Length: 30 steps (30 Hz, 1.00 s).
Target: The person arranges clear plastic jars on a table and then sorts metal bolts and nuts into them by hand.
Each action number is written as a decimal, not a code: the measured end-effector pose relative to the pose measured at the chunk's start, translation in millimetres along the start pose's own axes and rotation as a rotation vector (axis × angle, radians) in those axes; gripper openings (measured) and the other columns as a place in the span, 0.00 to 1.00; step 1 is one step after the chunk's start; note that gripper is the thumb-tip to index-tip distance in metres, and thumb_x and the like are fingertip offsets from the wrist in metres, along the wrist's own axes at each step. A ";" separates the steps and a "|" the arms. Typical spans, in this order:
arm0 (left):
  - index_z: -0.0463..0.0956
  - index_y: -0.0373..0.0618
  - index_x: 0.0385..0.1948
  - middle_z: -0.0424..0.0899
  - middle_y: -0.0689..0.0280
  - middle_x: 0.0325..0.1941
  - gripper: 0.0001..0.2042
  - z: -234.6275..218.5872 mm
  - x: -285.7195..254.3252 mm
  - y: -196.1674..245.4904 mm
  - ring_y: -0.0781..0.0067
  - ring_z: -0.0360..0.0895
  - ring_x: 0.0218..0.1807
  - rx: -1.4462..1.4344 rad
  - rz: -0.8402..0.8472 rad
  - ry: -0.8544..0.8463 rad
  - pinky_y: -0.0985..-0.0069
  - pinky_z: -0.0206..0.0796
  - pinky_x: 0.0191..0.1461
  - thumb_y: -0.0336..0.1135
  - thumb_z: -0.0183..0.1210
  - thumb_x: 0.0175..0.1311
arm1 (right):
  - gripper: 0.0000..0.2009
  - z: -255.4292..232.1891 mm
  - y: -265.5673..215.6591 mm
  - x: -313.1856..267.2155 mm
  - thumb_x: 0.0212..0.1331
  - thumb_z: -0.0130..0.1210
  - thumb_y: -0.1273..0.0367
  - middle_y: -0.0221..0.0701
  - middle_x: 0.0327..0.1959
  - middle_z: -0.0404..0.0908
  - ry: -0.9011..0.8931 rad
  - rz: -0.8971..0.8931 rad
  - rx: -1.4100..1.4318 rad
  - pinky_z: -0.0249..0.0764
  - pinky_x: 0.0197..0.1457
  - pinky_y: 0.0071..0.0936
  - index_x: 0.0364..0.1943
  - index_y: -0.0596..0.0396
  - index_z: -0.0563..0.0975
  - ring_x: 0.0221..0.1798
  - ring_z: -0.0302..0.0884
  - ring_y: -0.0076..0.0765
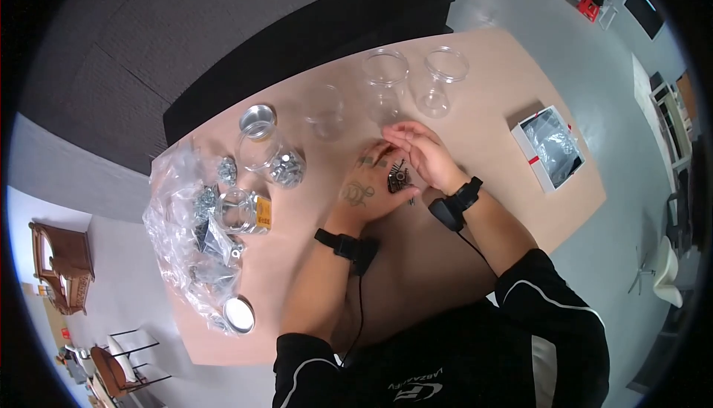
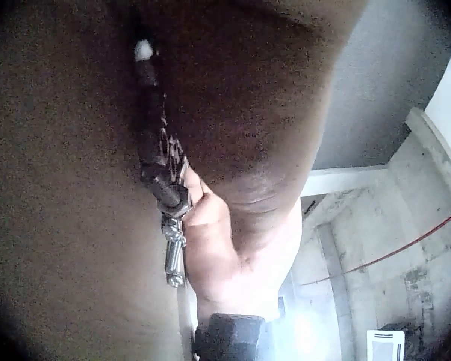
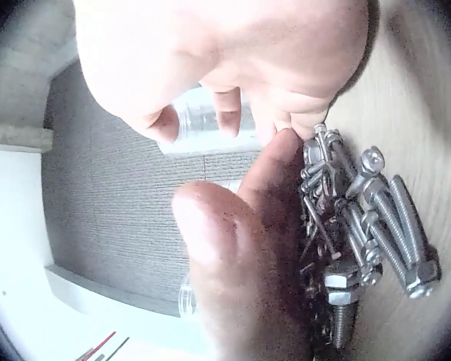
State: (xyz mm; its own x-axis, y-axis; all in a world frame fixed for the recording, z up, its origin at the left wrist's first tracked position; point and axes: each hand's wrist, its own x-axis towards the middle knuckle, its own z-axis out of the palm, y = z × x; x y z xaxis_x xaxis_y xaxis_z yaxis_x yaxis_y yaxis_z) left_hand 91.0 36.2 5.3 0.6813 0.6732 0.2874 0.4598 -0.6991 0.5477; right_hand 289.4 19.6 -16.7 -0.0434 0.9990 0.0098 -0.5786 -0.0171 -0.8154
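On the table between my two hands lies a small pile of metal bolts (image 1: 399, 176) with nuts threaded on several of them. My left hand (image 1: 369, 191) cups the pile's left side, palm edge down on the tabletop, with a tattooed back facing up. From the right, my right hand (image 1: 429, 161) curves round the far side, its fingertips at the left hand's fingers. The right wrist view shows the bolts (image 3: 395, 218) close beside the hands, heads and threads visible. In the left wrist view, a line of bolts (image 2: 169, 195) lies against the palms, partly in shadow.
Clear plastic jars (image 1: 385, 81) stand at the back. At left are a jar of hardware (image 1: 287, 169), a labelled jar (image 1: 241, 211), crumpled plastic bags (image 1: 178, 237) and a round lid (image 1: 238, 314). A white box (image 1: 529, 148) with plastic wrapping sits at right.
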 end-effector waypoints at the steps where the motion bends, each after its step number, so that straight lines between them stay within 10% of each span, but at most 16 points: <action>1: 0.73 0.44 0.70 0.70 0.48 0.76 0.43 -1.7 -1.7 2.6 0.43 0.62 0.80 0.015 0.013 -0.004 0.51 0.57 0.82 0.61 0.74 0.55 | 0.17 2.1 -1.2 -0.3 0.78 0.48 0.68 0.47 0.70 0.76 0.004 -0.013 0.002 0.63 0.81 0.43 0.64 0.62 0.71 0.79 0.68 0.48; 12: 0.72 0.46 0.71 0.66 0.50 0.76 0.48 13.5 -8.7 16.3 0.40 0.60 0.81 0.094 0.078 0.095 0.44 0.55 0.82 0.61 0.78 0.47 | 0.14 -6.3 -6.5 5.6 0.76 0.50 0.66 0.47 0.65 0.81 -0.003 0.019 0.088 0.66 0.79 0.44 0.58 0.58 0.75 0.74 0.74 0.48; 30: 0.83 0.56 0.57 0.70 0.57 0.75 0.23 12.3 -12.1 23.6 0.44 0.61 0.80 0.149 0.049 -0.040 0.46 0.61 0.78 0.49 0.71 0.62 | 0.15 -26.1 -8.1 16.1 0.78 0.49 0.61 0.48 0.68 0.80 -0.079 0.209 0.278 0.67 0.78 0.47 0.56 0.55 0.79 0.77 0.71 0.53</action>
State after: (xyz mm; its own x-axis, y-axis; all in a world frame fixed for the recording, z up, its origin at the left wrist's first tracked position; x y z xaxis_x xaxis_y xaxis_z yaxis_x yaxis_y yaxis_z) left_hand 100.6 8.6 5.1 0.7260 0.6293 0.2774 0.5029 -0.7609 0.4100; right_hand 314.6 36.9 -25.0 -0.2405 0.9668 -0.0870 -0.7495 -0.2419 -0.6162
